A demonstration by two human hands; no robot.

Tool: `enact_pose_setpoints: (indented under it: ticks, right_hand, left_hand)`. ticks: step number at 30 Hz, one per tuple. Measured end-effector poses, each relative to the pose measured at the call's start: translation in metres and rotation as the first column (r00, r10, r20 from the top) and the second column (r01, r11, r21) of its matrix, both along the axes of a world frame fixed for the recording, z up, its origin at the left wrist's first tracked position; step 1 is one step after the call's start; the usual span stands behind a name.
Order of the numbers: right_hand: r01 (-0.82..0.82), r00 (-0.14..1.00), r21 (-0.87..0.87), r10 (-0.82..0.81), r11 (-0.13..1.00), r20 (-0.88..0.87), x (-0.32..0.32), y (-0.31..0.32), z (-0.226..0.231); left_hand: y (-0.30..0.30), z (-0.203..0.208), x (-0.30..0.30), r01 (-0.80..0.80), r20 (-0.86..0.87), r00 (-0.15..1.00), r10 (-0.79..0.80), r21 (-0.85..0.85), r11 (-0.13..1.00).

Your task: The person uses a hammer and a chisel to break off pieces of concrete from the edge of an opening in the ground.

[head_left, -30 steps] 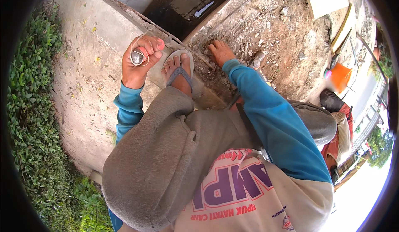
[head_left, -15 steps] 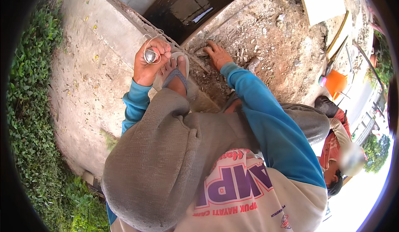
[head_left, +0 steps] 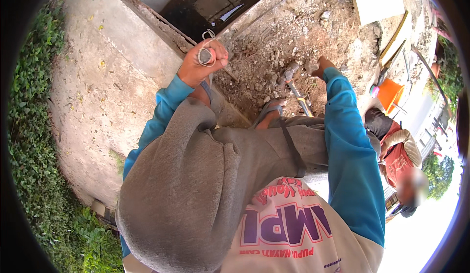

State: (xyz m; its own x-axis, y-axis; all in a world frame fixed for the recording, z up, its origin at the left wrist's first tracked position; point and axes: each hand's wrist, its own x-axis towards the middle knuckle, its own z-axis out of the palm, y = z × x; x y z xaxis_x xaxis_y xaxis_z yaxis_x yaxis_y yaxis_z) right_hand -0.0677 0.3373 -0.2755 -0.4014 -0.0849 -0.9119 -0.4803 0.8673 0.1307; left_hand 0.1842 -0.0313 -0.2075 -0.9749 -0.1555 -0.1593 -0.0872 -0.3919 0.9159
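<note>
My left hand point(head_left: 200, 65) is closed around an object with a round grey end point(head_left: 204, 55) and some orange-red beside it. A thin pale cord point(head_left: 207, 34) loops around the object and over the fingers; the rest of it is hidden in the fist. Off to the right, my right hand point(head_left: 324, 67) has its fingers closed on a grey-brown chunk of rubble point(head_left: 312, 67), just above the broken ground. Between the hands lies a hammer point(head_left: 299, 98) with a grey head and a yellow-and-dark handle, close to my right foot point(head_left: 268, 116).
Loose rubble point(head_left: 274, 47) covers the ground ahead. A concrete slab point(head_left: 122, 52) runs along the left, with green plants point(head_left: 34, 141) beyond it. A dark, wet-looking recess point(head_left: 196, 13) lies ahead. Right are a pale board point(head_left: 377, 1), an orange bucket point(head_left: 389, 94) and another person point(head_left: 399, 160).
My right hand has moved right with the chunk, away from the slab's edge. My left hand has shifted right, still closed on the corded object. The hammer now shows clearly.
</note>
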Motion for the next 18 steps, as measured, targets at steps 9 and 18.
enact_pose_setpoints:
  ticks: [9, 18]
  right_hand:
    - [0.113, 0.988, 0.062, -0.119, 0.992, 0.1, 0.113, 0.037, -0.065]
    - [0.099, 0.99, -0.124, -0.085, 0.987, 0.113, 0.11, 0.075, -0.078]
  left_hand:
    - [0.031, -0.095, -0.034, 0.416, 0.283, 0.872, -0.4, 0.006, 0.91]
    - [0.006, -0.101, -0.045, 0.372, 0.174, 0.9, -0.4, 0.175, 0.912]
